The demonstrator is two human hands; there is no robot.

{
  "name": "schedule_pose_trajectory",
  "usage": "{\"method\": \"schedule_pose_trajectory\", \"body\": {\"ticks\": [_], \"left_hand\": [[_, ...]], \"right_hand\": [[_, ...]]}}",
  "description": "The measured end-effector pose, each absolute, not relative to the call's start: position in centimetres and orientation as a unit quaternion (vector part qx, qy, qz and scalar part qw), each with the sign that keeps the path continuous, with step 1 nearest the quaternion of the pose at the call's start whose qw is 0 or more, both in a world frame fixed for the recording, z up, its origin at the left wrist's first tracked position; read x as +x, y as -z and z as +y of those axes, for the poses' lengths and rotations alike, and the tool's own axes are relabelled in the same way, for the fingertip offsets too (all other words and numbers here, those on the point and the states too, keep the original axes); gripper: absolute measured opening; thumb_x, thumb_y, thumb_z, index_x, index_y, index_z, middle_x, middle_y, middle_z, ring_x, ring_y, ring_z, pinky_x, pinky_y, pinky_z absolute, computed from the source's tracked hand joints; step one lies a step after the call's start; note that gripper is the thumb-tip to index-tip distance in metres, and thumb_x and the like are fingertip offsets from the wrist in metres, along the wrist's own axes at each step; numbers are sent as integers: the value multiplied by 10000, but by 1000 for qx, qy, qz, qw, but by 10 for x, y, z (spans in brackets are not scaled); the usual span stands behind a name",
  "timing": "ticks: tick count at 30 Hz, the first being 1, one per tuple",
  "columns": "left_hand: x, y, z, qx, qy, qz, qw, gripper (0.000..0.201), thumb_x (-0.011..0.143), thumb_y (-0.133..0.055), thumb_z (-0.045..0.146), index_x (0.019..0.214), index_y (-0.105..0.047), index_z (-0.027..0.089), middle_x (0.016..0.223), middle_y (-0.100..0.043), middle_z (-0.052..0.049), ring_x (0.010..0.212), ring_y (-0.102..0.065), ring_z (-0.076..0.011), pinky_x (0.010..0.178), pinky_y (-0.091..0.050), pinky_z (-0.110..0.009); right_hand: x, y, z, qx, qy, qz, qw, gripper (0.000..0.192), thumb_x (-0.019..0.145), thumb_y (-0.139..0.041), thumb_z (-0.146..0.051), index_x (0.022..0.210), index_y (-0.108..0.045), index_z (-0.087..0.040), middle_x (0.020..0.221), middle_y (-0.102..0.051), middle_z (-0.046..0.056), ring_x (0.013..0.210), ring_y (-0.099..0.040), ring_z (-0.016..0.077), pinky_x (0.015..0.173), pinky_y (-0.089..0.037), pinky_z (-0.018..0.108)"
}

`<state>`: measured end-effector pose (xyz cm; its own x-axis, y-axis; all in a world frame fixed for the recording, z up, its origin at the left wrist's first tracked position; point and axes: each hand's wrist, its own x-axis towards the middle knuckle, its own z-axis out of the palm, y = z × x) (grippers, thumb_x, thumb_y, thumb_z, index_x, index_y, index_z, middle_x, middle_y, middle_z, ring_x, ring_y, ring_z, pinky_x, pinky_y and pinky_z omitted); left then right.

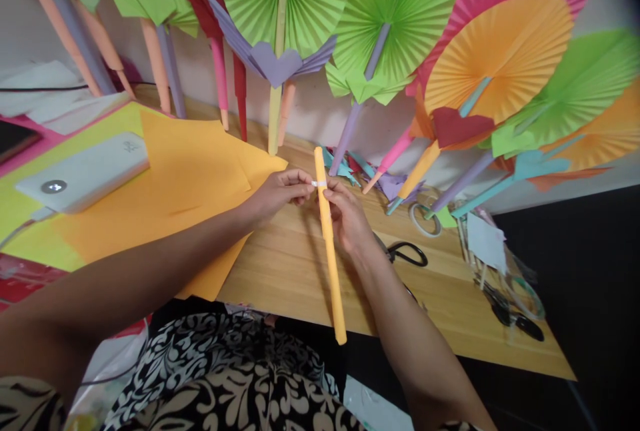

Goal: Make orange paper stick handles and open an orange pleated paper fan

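An orange rolled paper tube (329, 251) stands out over the wooden table, its lower end reaching past the table's front edge. My right hand (347, 214) grips it near the upper part, with thumb and fingers closed round it. A small strip of whitish tape (319, 184) lies across the tube there. My left hand (285, 194) pinches the free end of that strip just left of the tube. Beneath my left forearm are sheets of orange paper (185, 171).
Folded paper fans on rolled handles, such as a green fan (285, 11) and an orange fan (500, 58), lean against the wall. A white power bank (85, 171) rests at left. Scissors (407, 253), a tape roll (425, 219) and more scissors (520, 324) lie at right.
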<state>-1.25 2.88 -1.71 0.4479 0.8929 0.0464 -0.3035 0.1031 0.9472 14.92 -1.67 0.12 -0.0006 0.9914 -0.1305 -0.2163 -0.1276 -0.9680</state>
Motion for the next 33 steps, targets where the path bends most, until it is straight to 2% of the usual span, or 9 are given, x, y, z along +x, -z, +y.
{"method": "schedule_pose_trajectory", "body": {"ticks": [25,33], "left_hand": [[-13,22,31,499,-421,277,705,62,870,-635,219,870,-671,168,717,-643,6,636,-551,-99,680,-434,-263],[-13,20,30,514,-415,282,696,184,872,-687,316,784,-657,158,704,-618,3,631,-531,-91,663,-420,-252]], "right_hand": [[149,-5,-17,-459,-594,-394,530,207,693,-710,-328,872,-675,-229,727,-578,-26,659,-494,128,517,-334,243],[150,-1,-15,-456,-613,-380,522,382,708,-729,-328,1081,-669,-271,826,-643,-21,659,-536,128,521,-359,253]]}}
